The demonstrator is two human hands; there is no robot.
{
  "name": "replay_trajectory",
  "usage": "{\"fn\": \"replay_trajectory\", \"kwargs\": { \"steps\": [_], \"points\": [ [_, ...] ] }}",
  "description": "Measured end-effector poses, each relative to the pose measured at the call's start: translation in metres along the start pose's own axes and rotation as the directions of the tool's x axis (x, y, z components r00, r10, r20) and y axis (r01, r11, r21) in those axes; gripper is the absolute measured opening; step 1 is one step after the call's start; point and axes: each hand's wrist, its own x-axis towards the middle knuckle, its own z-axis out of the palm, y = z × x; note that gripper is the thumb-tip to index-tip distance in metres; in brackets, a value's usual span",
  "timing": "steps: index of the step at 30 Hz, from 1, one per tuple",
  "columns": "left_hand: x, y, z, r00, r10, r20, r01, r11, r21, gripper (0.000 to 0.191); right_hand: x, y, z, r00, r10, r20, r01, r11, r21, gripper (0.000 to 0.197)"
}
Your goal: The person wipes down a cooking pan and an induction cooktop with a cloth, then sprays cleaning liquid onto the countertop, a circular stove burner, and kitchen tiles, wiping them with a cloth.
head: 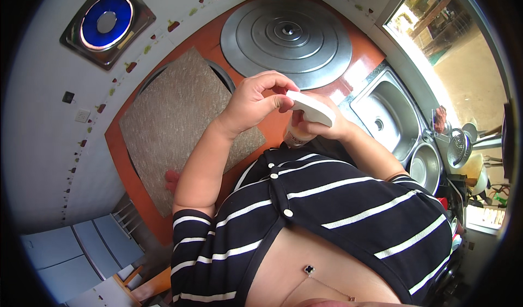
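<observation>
A spray bottle with a white trigger head [312,109] is held in front of my chest. My right hand [333,129] wraps around the neck below the head, hiding most of the trigger. With thumb and fingertips, my left hand [259,101] pinches the nozzle end. Below the right hand shows the bottle's body [297,137], pale orange with a label bearing writing. Under both hands lies the orange-red stove top [271,121]. Beyond them a large round metal lid [261,41] with a centre knob rests on it.
A brown-grey flat board [175,123] covers a round rim at the left, with a red object [171,180] on it, partly behind my arm. Right are a steel sink [384,115], a metal basin [425,168] and hanging utensils [459,147] by the window.
</observation>
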Motion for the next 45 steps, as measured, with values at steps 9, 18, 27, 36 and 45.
{"fn": "replay_trajectory", "kwargs": {
  "steps": [9, 18, 27, 36, 45],
  "points": [
    [0.113, -0.038, 0.002, 0.987, 0.056, -0.152, -0.016, 0.967, 0.254, 0.012, 0.049, 0.023, -0.108, 0.999, 0.007, -0.037, -0.010, 0.998, -0.068, 0.041],
    [0.115, -0.077, -0.001, 0.969, -0.021, -0.247, 0.059, 0.987, 0.147, 0.023, 0.066, 0.052, -0.116, 0.988, -0.134, -0.079, 0.119, 0.979, -0.165, 0.037],
    [-0.066, -0.126, -0.027, 0.729, -0.302, -0.614, 0.408, 0.912, 0.035, 0.040, 0.083, 0.082, -0.155, 0.781, 0.155, -0.605, -0.108, 0.988, 0.114, 0.035],
    [-0.227, -0.120, -0.026, 0.318, -0.260, -0.912, 0.488, 0.870, -0.078, 0.033, 0.225, 0.150, -0.274, 0.682, -0.086, -0.727, -0.307, 0.868, -0.391, 0.018],
    [-0.235, -0.112, -0.034, 0.190, -0.248, -0.950, 0.553, 0.827, -0.106, 0.030, 0.279, 0.157, -0.333, 0.595, -0.001, -0.804, -0.378, 0.882, -0.281, 0.029]
  ]
}}
